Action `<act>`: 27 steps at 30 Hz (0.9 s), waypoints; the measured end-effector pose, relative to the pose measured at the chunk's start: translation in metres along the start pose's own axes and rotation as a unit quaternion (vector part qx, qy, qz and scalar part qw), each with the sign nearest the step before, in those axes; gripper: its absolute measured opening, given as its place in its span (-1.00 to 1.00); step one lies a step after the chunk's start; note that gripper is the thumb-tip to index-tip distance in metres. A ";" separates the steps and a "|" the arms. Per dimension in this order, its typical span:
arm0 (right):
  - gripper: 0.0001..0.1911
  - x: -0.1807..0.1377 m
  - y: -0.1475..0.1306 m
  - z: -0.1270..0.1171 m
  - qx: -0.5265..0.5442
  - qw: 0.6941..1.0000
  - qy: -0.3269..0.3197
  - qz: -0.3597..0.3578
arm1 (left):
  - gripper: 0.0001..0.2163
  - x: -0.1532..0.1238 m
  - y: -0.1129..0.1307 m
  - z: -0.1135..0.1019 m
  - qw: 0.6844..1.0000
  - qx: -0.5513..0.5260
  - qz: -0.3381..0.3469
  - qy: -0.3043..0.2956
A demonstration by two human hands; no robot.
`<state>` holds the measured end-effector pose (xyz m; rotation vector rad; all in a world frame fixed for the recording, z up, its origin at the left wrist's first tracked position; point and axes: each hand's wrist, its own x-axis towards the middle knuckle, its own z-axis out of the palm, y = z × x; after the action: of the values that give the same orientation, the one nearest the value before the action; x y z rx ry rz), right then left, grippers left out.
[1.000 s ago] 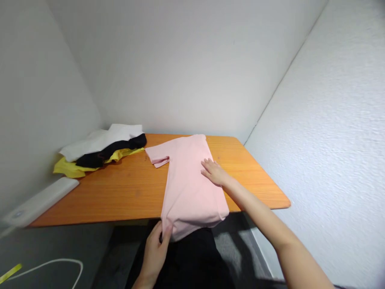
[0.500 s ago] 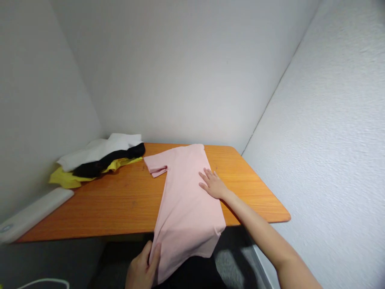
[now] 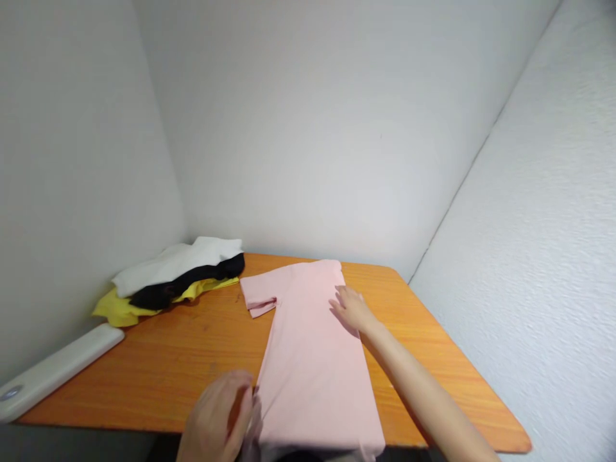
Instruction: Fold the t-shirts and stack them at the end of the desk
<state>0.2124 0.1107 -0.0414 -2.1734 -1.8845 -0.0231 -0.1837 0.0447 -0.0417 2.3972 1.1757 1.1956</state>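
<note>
A pink T-shirt (image 3: 312, 366), folded lengthwise with one short sleeve out to the left, lies on the wooden table (image 3: 202, 359). Its lower end reaches the table's front edge. My left hand (image 3: 216, 417) is at the shirt's lower left edge, somewhat blurred. Its thumb and fingers close on the fabric there, and small creases run from that spot. Over the upper right side of the shirt is my right hand (image 3: 353, 308), palm down and fingers apart, holding nothing. A shadow shows beneath it.
A pile of clothes lies at the back left: a white garment (image 3: 178, 262) on top, a black one (image 3: 187, 280) under it, a yellow one (image 3: 120, 311) at the bottom. A long white device (image 3: 62, 366) sits along the left side. Walls border the table.
My left hand has come up from below the table edge with the shirt's lower edge. My right hand's fingers have curled slightly and appear lifted. The whole view has tilted up.
</note>
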 end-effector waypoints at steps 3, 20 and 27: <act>-0.35 0.047 0.009 0.007 -0.013 0.999 0.022 0.046 | -0.76 0.066 -0.004 0.015 0.999 0.025 -0.004 -0.039; -0.23 0.108 0.015 0.052 -0.088 0.993 0.050 0.063 | -0.85 0.167 -0.081 0.066 0.959 0.161 0.032 -0.230; -0.13 0.085 -0.065 0.057 0.033 0.996 -0.030 -0.081 | -0.84 0.162 -0.083 0.070 0.957 0.178 0.019 -0.230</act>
<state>0.1535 0.2131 -0.0683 -1.9942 -2.0594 0.0731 -0.1211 0.2295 -0.0345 2.7516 1.2677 0.4038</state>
